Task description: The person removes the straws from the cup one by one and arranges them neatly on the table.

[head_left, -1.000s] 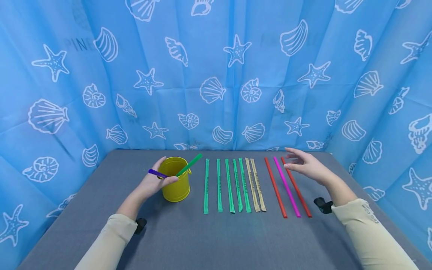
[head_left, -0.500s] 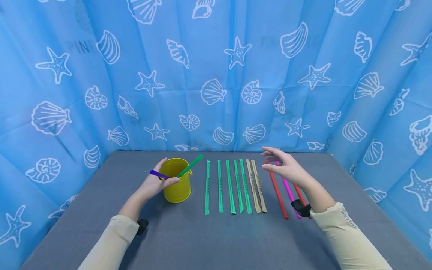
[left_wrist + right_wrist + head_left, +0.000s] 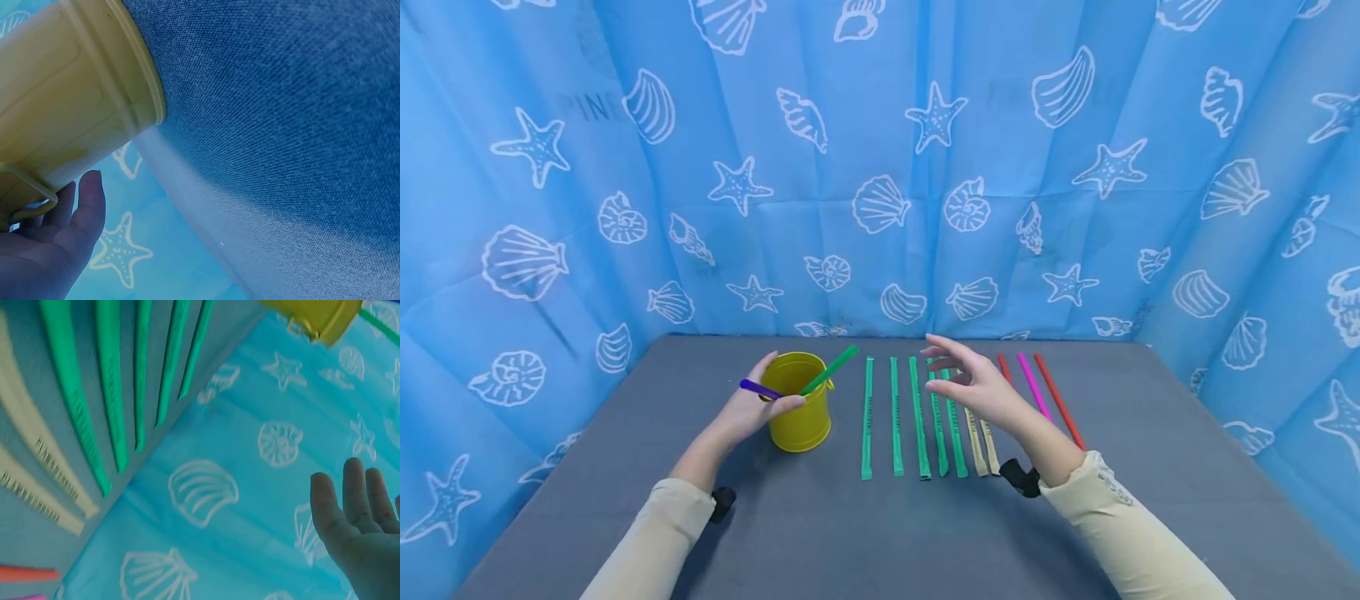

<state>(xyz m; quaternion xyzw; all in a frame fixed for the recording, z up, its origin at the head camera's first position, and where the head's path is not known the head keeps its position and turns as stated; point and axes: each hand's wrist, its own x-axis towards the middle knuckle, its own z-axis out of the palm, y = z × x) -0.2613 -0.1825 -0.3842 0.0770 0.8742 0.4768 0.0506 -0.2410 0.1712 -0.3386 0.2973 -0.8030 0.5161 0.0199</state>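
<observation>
My left hand (image 3: 745,417) grips a small yellow bucket (image 3: 801,427) from its left side, thumb at the near rim and fingers round the far side. Inside the bucket lean a purple straw (image 3: 760,389) and a green straw (image 3: 832,367), their ends sticking out past the rim. Over the row of several green wrapped straws (image 3: 867,421), my right hand (image 3: 981,387) hovers with relaxed, slightly bent fingers and holds nothing. Its hand and wrist partly cover the two tan wrapped straws (image 3: 975,446). In the left wrist view, fingers (image 3: 87,212) lie behind the bucket near its handle.
Two red straws (image 3: 1060,402) with a magenta straw (image 3: 1034,385) between them lie at the right of the row, partly behind my right forearm. The grey cloth-covered table (image 3: 820,533) ends at a blue seashell curtain (image 3: 820,208).
My right hand has moved left through the air, from above the red and magenta straws to above the green wrapped ones. The left hand keeps its grip on the bucket.
</observation>
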